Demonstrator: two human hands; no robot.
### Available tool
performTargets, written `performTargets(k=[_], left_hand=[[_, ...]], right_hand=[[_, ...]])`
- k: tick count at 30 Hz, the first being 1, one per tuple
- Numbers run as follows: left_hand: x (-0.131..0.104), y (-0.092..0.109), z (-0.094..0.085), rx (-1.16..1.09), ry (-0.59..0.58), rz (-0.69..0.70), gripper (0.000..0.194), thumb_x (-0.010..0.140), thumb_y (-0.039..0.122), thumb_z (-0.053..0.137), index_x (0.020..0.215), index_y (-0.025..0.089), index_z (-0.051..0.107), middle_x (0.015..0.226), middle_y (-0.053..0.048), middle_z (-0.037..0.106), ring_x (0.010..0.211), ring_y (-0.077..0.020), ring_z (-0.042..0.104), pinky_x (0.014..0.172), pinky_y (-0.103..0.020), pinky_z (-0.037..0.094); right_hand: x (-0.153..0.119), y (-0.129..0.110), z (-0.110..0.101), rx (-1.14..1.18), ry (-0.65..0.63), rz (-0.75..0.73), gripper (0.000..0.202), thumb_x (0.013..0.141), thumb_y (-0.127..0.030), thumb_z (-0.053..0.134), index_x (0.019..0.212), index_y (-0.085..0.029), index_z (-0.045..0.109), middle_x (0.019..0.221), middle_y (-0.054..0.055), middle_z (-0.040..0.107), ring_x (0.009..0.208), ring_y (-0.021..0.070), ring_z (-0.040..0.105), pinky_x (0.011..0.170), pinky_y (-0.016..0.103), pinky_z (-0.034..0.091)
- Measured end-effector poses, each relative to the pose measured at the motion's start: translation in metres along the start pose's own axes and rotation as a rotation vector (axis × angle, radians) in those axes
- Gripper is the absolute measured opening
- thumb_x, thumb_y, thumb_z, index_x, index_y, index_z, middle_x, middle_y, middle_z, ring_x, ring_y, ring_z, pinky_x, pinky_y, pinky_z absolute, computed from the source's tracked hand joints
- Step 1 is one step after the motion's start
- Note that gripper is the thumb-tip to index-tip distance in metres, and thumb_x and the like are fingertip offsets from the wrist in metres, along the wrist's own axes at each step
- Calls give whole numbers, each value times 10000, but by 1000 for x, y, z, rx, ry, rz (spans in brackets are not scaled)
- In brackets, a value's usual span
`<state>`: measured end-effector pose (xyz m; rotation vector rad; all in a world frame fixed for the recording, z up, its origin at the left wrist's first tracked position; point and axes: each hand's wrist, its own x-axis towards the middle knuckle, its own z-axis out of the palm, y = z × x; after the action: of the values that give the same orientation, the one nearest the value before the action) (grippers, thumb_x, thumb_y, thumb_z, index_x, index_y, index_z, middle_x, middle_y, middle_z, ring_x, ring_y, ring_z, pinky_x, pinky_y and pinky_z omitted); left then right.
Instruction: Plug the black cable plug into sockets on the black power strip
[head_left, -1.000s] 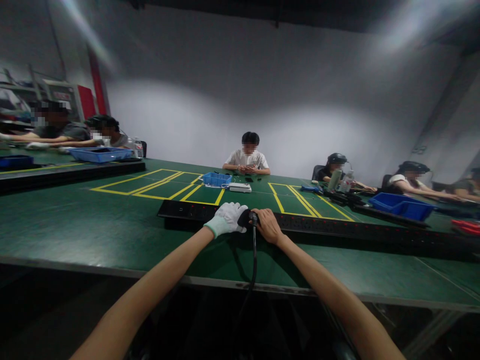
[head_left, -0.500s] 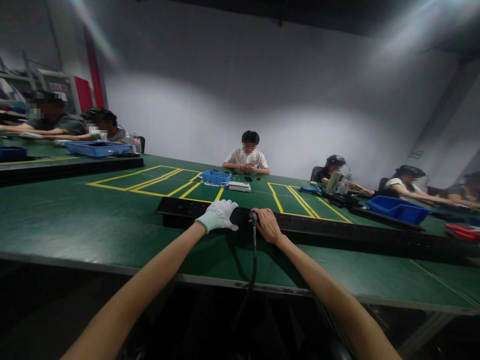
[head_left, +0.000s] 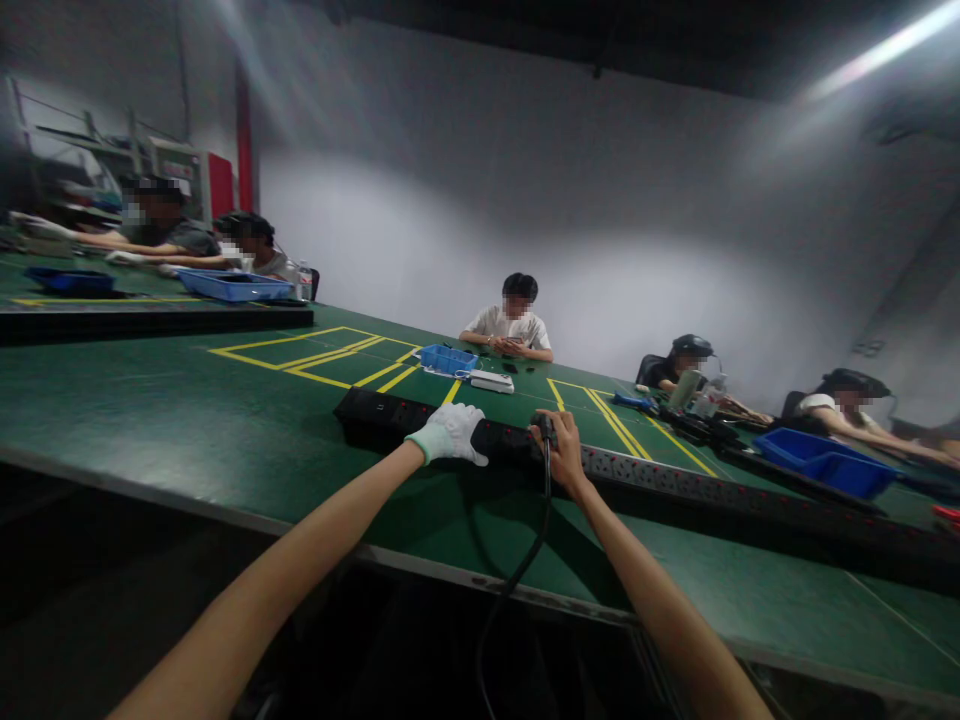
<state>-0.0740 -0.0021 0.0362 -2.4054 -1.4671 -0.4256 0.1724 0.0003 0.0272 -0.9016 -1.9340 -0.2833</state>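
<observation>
A long black power strip with rows of sockets and small red lights lies across the green table. My left hand, in a white glove with a mint cuff, rests on the strip near its left end, the fingers wrapped over it. Bare, my right hand grips a black plug at the strip, to the right of the glove. The plug's black cable hangs down over the table's front edge. Whether the plug sits in a socket cannot be made out.
Beyond the strip, a blue basket and a white box stand on the green table among yellow tape lines. A blue tray is at the right. Several people sit around the table.
The view has turned and tilted a little. My right hand has moved right along the strip with the plug, farther from my left hand, which stays near the strip's left end.
</observation>
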Motion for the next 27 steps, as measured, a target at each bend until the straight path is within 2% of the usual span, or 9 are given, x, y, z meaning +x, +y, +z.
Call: performTargets(k=[6,11,15,20,24,27], left_hand=[[-2,1,-1,19,1,14,767,522,778,592,1007,185,555,951,-106,623,880,-296,614,764,-398,446],[-1,2,-1,32,-1,13,742,526,769,599,971,177,553,923,-111,620,859,-299,613,754,-402,447],[-1,2,0,24,5,13,742,525,770,601,970,177,548,930,-114,617,860,-300,613,757,-403,447],[-3,1,1,7,16,15,725,544,736,614,987,167,543,959,-126,610,881,-309,606,769,-408,445],[-3,1,3,5,23,20,729,541,724,623,1000,164,542,965,-131,610,892,-310,604,782,-413,441],[-3,1,3,18,32,29,714,547,711,626,997,162,544,956,-130,612,883,-311,607,774,-414,444]], right_hand=[[18,-22,26,-26,-193,-110,241,865,-421,533,1039,-273,612,1074,58,576,1007,226,517,893,414,392],[22,-33,32,-79,-290,-170,230,862,-426,542,1016,-270,610,1083,52,615,1046,240,507,940,468,336],[14,-40,32,-133,-303,-186,236,888,-377,503,1078,-263,582,1135,63,608,1086,251,496,1007,528,237],[1,-47,37,-192,-303,-183,331,881,-334,509,1196,-232,525,1217,84,574,1131,254,481,1058,527,158],[-4,-46,40,-227,-322,-185,381,897,-345,470,1257,-221,480,1280,86,535,1196,243,440,1068,492,162],[-6,-43,37,-255,-349,-204,535,873,-397,491,1348,-179,377,1347,123,468,1236,251,405,1056,471,202]])
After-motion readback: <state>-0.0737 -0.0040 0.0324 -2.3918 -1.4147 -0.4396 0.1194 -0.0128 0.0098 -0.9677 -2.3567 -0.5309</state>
